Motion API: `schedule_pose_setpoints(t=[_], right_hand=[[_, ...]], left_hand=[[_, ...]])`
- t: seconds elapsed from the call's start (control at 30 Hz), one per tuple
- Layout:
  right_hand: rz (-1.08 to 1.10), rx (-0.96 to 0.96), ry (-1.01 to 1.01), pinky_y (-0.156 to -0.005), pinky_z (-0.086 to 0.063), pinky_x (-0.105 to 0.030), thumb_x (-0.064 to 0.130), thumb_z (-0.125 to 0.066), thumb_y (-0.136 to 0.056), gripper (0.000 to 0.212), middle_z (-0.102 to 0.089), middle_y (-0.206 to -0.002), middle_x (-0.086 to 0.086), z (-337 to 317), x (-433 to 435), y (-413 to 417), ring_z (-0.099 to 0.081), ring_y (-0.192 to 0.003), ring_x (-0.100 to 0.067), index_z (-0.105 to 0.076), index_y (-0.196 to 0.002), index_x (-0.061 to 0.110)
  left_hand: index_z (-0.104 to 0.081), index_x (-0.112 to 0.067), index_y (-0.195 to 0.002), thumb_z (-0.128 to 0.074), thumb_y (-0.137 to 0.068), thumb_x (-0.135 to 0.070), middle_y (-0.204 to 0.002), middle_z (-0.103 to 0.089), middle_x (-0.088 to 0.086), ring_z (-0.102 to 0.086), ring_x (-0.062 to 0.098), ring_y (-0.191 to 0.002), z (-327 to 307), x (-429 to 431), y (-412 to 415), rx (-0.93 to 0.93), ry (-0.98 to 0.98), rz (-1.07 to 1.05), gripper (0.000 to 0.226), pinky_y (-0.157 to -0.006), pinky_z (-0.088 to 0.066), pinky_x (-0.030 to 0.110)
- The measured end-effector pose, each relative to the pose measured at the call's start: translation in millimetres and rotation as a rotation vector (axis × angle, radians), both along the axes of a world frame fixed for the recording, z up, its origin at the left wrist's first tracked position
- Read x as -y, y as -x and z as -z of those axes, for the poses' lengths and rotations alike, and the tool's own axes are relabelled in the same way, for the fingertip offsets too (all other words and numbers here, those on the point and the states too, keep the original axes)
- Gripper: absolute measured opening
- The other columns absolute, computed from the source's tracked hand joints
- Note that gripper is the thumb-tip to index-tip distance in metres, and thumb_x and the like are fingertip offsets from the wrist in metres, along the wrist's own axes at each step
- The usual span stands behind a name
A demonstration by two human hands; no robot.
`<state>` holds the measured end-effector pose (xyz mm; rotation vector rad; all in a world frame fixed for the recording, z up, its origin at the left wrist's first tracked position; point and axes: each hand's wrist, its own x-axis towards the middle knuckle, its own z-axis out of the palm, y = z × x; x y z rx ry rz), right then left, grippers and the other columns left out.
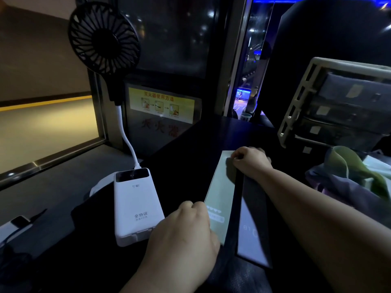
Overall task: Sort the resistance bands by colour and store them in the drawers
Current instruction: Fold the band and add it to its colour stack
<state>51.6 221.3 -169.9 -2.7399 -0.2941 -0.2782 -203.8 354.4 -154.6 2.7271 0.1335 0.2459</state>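
Seen from the head camera, a pale green band [222, 187] lay flat on the dark table [211, 140]. The left hand [186, 229] pinched its near end with curled fingers, and the right hand [250, 162] pinched its far end. More bands [355, 172] were heaped at the right, just before the drawers [342, 108].
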Motion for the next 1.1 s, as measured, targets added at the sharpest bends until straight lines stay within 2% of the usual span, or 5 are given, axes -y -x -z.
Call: schedule_pose_setpoints(t=[0.17, 0.53, 0.73, 0.83, 1.1], right_hand=[[0.02, -0.011, -0.016, -0.097, -0.029, -0.038, 0.032, -0.052, -0.087, 0.015, -0.055, -0.118, 0.005, -0.1, 0.2, 4.4, -0.036, -0.124, -0.024, -0.06, -0.092, 0.044], [0.004, 0.083, -0.074, -0.096, -0.034, -0.04, 0.029, -0.057, -0.089, 0.018, -0.057, -0.118, 0.002, -10.5, 8.3, 15.4, -0.042, -0.123, -0.028, -0.07, -0.098, 0.036], [-0.031, 0.068, -0.115, -0.096, -0.045, -0.044, 0.031, -0.058, -0.084, 0.014, -0.06, -0.107, 0.002, -9.6, 26.5, 27.8, -0.05, -0.114, -0.027, -0.07, -0.086, 0.038], [-0.064, 0.097, -0.135, -0.095, -0.046, -0.043, 0.034, -0.059, -0.082, 0.014, -0.064, -0.104, 0.001, -9.7, 38.2, 32.8, -0.054, -0.11, -0.026, -0.061, -0.072, 0.044], [-0.109, 0.16, -0.124, -0.089, -0.048, -0.039, 0.032, -0.061, -0.085, 0.012, -0.064, -0.101, -0.002, -12.6, 75.3, 54.5, -0.057, -0.101, -0.028, -0.073, -0.089, 0.031]], left_hand=[[-0.043, -0.025, -0.092, -0.043, -0.094, -0.032, -0.102, -0.035, -0.009, -0.054, 0.014, -0.09, 0.1, 0.7, 0.4, 0.011, -0.007, -0.003, 0.008, -0.074, -0.047, 0.029], [-0.051, -0.03, -0.104, -0.042, -0.095, -0.026, -0.111, -0.043, -0.012, -0.05, 0.012, -0.099, 2.5, 4.2, -2.6, 0.086, -0.032, 0.036, 0.013, -0.077, -0.042, 0.026], [-0.054, -0.028, -0.106, -0.043, -0.095, -0.026, -0.113, -0.046, -0.011, -0.05, 0.013, -0.106, 3.0, 13.0, -9.8, 0.112, -0.014, 0.027, 0.015, -0.08, -0.041, 0.027], [-0.053, -0.027, -0.103, -0.045, -0.096, -0.03, -0.111, -0.047, -0.008, -0.05, 0.016, -0.104, 0.6, 20.6, -15.4, 0.131, -0.017, 0.043, 0.012, -0.076, -0.037, 0.026], [-0.057, -0.026, -0.099, -0.051, -0.096, -0.038, -0.109, -0.053, -0.006, -0.055, 0.019, -0.104, -3.5, 53.4, -36.0, 0.12, 0.053, 0.082, 0.013, -0.085, -0.045, 0.033]])
